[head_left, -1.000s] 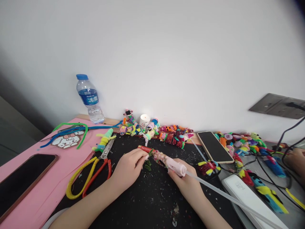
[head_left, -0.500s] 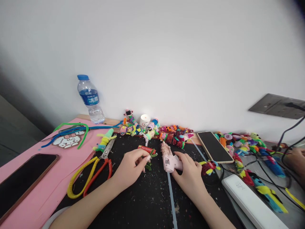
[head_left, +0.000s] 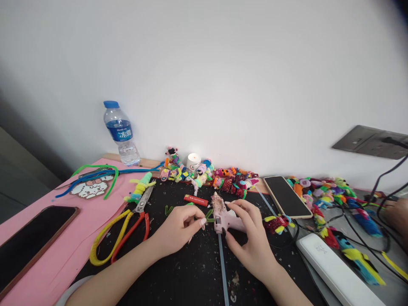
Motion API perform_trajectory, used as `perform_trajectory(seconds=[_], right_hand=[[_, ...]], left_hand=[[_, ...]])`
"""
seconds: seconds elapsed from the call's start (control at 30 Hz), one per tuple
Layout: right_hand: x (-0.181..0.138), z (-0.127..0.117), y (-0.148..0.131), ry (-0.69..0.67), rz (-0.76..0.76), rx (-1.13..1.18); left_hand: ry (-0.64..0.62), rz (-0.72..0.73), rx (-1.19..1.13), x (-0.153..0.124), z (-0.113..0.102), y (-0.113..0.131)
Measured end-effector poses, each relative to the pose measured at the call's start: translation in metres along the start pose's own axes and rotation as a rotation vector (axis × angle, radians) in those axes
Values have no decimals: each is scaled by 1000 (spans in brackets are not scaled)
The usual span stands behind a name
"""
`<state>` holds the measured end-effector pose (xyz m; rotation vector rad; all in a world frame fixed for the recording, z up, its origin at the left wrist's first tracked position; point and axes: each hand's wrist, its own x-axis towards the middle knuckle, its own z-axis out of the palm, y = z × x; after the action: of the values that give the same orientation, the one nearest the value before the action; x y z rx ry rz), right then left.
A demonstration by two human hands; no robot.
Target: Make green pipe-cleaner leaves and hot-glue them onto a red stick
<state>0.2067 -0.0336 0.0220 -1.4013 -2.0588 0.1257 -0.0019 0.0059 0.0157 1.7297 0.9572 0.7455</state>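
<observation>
My left hand [head_left: 180, 227] is closed, thumb and fingertips pinching a short green pipe cleaner piece [head_left: 209, 216] that sticks out toward the hot glue gun. The pale pink hot glue gun [head_left: 219, 219] lies on its side on the black mat, its nozzle crusted brown and pointing away from me. A clear glue stick [head_left: 223, 267] trails from its rear. My right hand [head_left: 255, 238] is around the gun, thumb and index finger on either side of its body. Another bent green piece [head_left: 168, 210] rests left of my left hand. A red lighter [head_left: 195, 200] lies beyond it.
Yellow-and-red-handled scissors [head_left: 127, 236] and a pipe-cleaner figure [head_left: 140, 187] lie left. Phones [head_left: 35, 242] [head_left: 287, 196], a white power bank [head_left: 334, 267], a water bottle [head_left: 119, 131] and several colourful figures [head_left: 229, 185] surround the mat. Cables [head_left: 379, 212] and another person's hand [head_left: 395, 219] are right.
The glue gun has shifted slightly left, and my right fingers have moved onto its body. My left hand has moved right with the green piece, bringing it beside the gun.
</observation>
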Motion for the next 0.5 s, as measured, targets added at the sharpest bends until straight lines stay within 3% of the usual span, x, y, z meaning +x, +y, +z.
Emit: perform_trajectory(seconds=[0.2,0.5], right_hand=[[-2,6,-6,-89,-134,29],[-4,9,-1,-34,-180,36]], left_hand=[[-75,92,145,-3,5,7],[-104,76,146,-2,5,6]])
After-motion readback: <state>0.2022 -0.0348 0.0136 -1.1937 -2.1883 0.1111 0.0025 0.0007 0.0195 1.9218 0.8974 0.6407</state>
